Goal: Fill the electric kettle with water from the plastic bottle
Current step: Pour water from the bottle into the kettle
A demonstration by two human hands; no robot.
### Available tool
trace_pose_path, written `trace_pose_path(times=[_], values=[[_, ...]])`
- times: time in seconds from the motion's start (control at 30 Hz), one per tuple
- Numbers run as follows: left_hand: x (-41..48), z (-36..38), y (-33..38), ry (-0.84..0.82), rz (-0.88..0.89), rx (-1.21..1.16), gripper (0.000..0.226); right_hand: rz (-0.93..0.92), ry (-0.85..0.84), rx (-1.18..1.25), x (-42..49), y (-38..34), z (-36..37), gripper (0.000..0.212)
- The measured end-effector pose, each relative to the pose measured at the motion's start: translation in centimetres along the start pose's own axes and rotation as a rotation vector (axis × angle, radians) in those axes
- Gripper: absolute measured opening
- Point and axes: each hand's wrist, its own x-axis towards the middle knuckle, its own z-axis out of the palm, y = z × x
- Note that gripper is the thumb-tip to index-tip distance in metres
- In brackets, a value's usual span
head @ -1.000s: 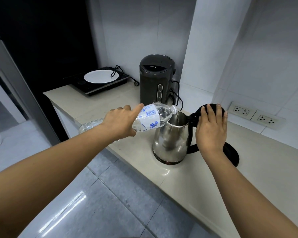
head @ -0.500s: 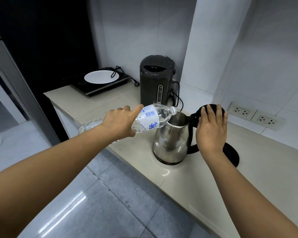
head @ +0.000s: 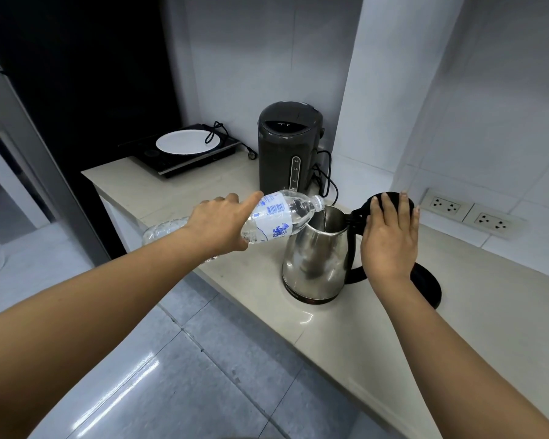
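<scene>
A steel electric kettle (head: 314, 264) stands on the pale counter (head: 377, 337) with its black lid (head: 390, 201) tipped open. My right hand (head: 390, 239) lies flat against that lid, fingers spread, and holds it back. My left hand (head: 219, 226) grips a clear plastic bottle (head: 279, 217) with a blue-printed label, tilted nearly flat. The bottle's uncapped mouth sits over the kettle's rim, and a thin stream of water falls into the kettle. The bottle's base end sticks out behind my left hand.
A dark grey hot-water dispenser (head: 290, 147) with cords stands just behind the kettle. Far left is an induction hob (head: 184, 156) bearing a white plate (head: 187, 142). The kettle's black base (head: 425, 286) lies to its right. Two wall sockets (head: 469, 212) sit behind. Tiled floor lies below the counter edge.
The bottle has stayed tilted over the kettle's opening with water running. Both hands have kept their places on the bottle and the lid.
</scene>
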Motion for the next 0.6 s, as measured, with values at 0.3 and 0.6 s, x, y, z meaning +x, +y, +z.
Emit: trace_pose_path(times=[0.3,0.6], values=[[-0.22,-0.16,-0.07,-0.008,0.0,0.008,0.091,0.001,0.001,-0.002,0.02,0.02,0.1,0.04],[-0.4,-0.07,0.46,-0.016,-0.03,-0.074,0.089,-0.003,0.002,-0.013,0.07,0.1,0.11,0.04]])
